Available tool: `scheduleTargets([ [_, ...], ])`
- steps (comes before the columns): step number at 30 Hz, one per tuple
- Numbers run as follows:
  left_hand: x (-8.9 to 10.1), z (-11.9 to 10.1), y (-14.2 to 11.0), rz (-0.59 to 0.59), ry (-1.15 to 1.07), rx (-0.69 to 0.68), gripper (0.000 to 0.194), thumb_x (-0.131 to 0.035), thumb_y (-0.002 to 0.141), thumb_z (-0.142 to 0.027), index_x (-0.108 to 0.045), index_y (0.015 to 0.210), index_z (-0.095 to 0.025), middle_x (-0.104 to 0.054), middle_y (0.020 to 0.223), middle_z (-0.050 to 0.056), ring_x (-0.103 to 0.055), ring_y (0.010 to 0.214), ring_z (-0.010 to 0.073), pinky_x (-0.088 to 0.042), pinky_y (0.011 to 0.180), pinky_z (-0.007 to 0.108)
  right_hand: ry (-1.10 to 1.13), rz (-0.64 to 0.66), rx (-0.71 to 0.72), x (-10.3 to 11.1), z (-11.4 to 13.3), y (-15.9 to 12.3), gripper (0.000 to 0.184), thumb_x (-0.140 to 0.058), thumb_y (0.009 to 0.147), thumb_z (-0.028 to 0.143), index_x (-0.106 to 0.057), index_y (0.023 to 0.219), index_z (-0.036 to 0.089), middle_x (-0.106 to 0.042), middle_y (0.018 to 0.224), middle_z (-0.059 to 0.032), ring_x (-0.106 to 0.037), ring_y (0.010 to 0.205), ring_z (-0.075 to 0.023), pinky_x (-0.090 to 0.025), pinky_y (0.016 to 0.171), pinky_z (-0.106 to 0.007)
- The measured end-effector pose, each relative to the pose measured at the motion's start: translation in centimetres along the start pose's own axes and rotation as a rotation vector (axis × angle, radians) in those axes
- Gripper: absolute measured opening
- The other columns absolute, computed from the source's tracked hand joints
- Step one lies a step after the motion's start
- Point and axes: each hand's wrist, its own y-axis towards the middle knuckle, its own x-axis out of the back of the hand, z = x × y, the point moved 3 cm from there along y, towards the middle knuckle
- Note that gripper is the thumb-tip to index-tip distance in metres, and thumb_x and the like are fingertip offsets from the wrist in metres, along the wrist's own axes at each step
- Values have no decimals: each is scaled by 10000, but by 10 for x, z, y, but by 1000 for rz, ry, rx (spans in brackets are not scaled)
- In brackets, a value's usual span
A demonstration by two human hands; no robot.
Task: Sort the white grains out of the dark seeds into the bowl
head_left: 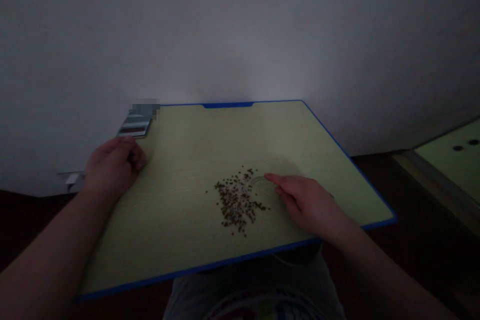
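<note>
A scatter of small dark seeds or grains (pixel 237 201) lies near the middle of a pale green tabletop with a blue edge (pixel 180 220). My right hand (pixel 305 202) rests flat just right of the pile, index finger stretched out towards a faint clear round object (pixel 261 183) beside the seeds. My left hand (pixel 114 162) rests at the table's left edge with its fingers curled in; nothing shows in it. The light is dim.
A small striped box or card pack (pixel 135 126) lies at the table's far left corner. A white wall (pixel 240 35) stands right behind the table. Another green desk (pixel 455 152) with dark holes stands at the far right.
</note>
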Motion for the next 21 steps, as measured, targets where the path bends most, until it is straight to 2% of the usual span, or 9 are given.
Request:
scheduleTargets([
  [4,-2,-2,0,-6,-9,13,312,-545,757,-75,-444,475,-163,-377,440,-30,-347,378,87,-265,337,221,20,-4,-3,0,2,-9,422,-419,895,117,-568,1288,158,-699,1148,-79,-683,948,-191,-546,827,-327],
  [9,2,2,3,-21,-5,22,316,-540,771,-77,-445,481,-161,-385,451,-27,-354,388,88,-270,338,219,-65,-142,-164,-6,2,-5,399,-429,910,181,-580,1275,125,-731,1042,-104,-703,841,-206,-560,772,-337],
  [14,4,3,3,16,-4,-20,302,-568,760,-100,-451,489,-161,-386,452,-35,-352,382,83,-278,343,217,-152,-173,-233,-10,4,6,418,-414,914,194,-570,1291,102,-728,1039,-124,-704,816,-232,-561,760,-365],
  [19,3,2,1,12,11,-3,311,-557,772,-122,-451,483,-164,-387,451,-31,-365,381,84,-284,343,219,-240,-195,-348,-1,-9,3,420,-427,906,207,-576,1288,111,-730,1038,-123,-708,794,-247,-564,736,-375],
  [21,3,2,1,16,53,-44,312,-556,786,-146,-450,493,-168,-389,453,-33,-367,375,84,-286,342,221,-282,-197,-383,3,-16,0,420,-430,904,214,-580,1283,113,-734,1016,-125,-710,788,-264,-565,721,-392],
])
